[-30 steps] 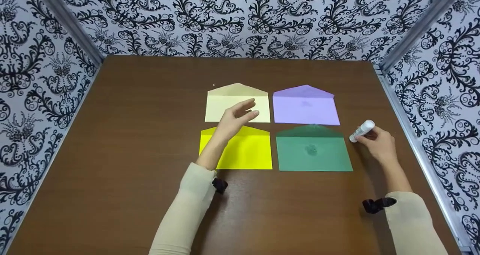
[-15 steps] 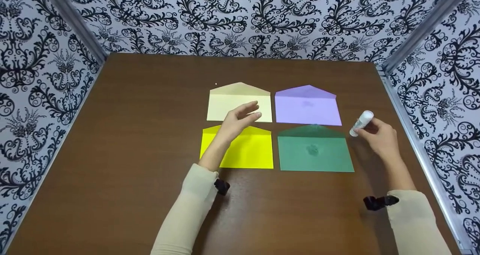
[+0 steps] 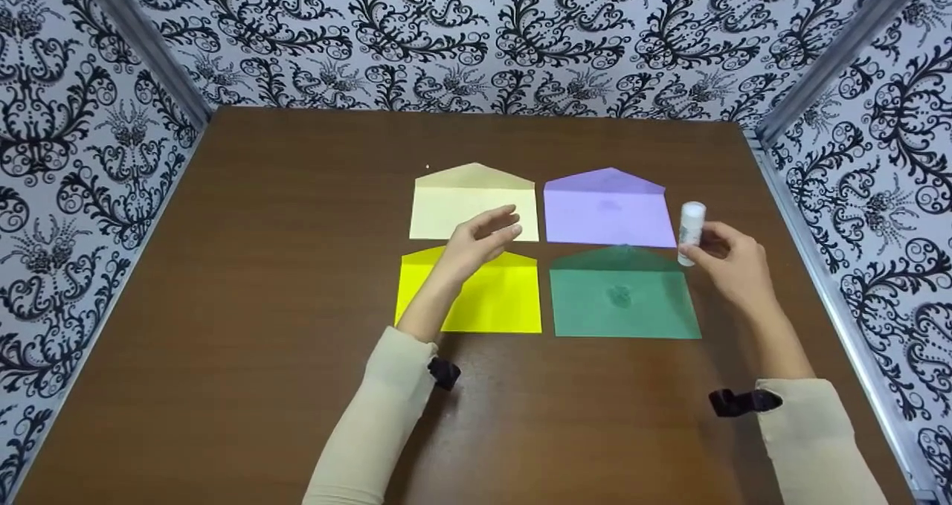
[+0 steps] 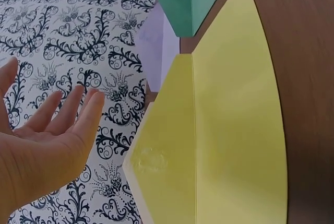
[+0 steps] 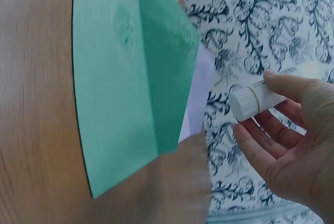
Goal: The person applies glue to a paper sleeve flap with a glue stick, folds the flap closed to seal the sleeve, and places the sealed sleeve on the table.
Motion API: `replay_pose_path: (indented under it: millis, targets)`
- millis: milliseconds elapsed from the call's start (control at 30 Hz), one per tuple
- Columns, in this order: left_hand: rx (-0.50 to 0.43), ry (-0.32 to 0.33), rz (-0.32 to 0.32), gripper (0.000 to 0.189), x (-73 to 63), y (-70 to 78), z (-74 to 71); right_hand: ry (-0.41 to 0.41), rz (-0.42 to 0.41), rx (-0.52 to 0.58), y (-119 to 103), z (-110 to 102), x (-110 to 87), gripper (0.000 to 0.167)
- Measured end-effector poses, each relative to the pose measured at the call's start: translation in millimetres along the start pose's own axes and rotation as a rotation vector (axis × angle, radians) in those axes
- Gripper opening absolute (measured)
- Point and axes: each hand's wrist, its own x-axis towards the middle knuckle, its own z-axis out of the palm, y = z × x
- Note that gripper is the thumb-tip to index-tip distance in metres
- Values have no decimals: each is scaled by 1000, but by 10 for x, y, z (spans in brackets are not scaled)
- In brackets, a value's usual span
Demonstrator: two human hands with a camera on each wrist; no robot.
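Observation:
My right hand (image 3: 736, 263) pinches a white glue stick (image 3: 692, 226) between thumb and fingers, just right of the purple envelope (image 3: 608, 219) and the green envelope (image 3: 625, 315). In the right wrist view the glue stick (image 5: 258, 98) has one end towards the green envelope (image 5: 109, 88). Over the border between the cream envelope (image 3: 472, 207) and the yellow envelope (image 3: 491, 297) hovers my left hand (image 3: 472, 248), fingers relaxed and holding nothing. All the envelopes have their flaps unfolded away from me. A shiny smear marks the yellow envelope's flap (image 4: 156, 161), seen from the left wrist.
The envelopes lie in two rows on a brown table (image 3: 260, 267). Black-and-white patterned wallpaper (image 3: 476, 36) covers the walls behind and at both sides. A metal rail (image 3: 818, 267) runs along the right table edge. Each sleeve cuff carries a small black camera mount (image 3: 744, 402).
My right hand has moved left and a little away from me with the glue stick, which now stands more upright. The left hand has shifted only slightly.

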Motion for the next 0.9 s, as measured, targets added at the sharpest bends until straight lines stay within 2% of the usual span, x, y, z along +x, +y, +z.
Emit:
replay_pose_path:
  millis: [133,333,633,900]
  targets:
    - [-34,-14,-19,52,-7,5,45,-32,-21,39,-153,74,-24,39]
    - [-38,-35,-51,52,-28,-7,93,-85,-62,95,-348,234,-60,38]
    - [-50,-72,-73,52,-80,-62,112,-191,-145,33,-585,498,-76,34]
    - [-56,-112,-93,56,-123,-100,134,-313,-193,33,-678,748,-97,35]
